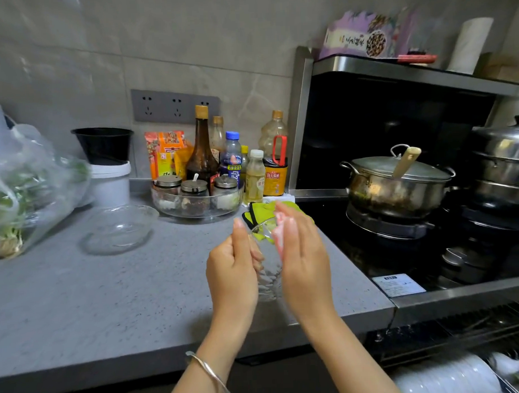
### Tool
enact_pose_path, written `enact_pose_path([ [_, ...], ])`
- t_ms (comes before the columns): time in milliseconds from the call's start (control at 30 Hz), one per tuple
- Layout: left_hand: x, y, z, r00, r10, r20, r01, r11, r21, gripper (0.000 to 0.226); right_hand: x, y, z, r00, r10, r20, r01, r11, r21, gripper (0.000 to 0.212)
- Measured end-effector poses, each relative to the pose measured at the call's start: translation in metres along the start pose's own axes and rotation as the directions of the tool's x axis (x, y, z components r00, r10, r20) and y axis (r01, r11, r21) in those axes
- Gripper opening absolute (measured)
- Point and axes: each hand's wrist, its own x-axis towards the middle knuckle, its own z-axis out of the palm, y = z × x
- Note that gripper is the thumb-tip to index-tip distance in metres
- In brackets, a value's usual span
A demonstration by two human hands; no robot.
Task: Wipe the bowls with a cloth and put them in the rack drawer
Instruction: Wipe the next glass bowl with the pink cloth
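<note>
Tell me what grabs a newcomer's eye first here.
Dead centre, the left hand holds a clear glass bowl over the grey counter while the right hand presses a pink cloth to it. A second glass bowl sits further left, and a lidded steel pot stands at right.

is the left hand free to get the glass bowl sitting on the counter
Probably not yet: the left hand holds a second bowl, though only bare counter lies between it and the resting bowl.
</note>
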Motion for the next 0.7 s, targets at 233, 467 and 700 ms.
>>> enact_pose_path([
  [233, -0.002, 0.007, -0.016, 0.998, 0.015, 0.053, -0.013, 0.999, -0.029, 0.060, -0.003, -0.005, -0.001, 0.991, -0.129, 0.030, 0.129, 0.991, 0.019, 0.039],
  [467, 0.009, 0.007, -0.046, 0.989, -0.100, 0.111, 0.120, 0.973, -0.198, 0.062, 0.014, -0.019, -0.012, 0.924, 0.309, 0.225, -0.373, 0.860, 0.347, 0.058],
  [700, 0.036, 0.015, -0.057, 0.972, -0.030, 0.232, 0.041, 0.998, -0.044, 0.056, 0.035, -0.037, -0.002, 0.966, 0.154, 0.207, -0.189, 0.969, 0.157, 0.065],
])
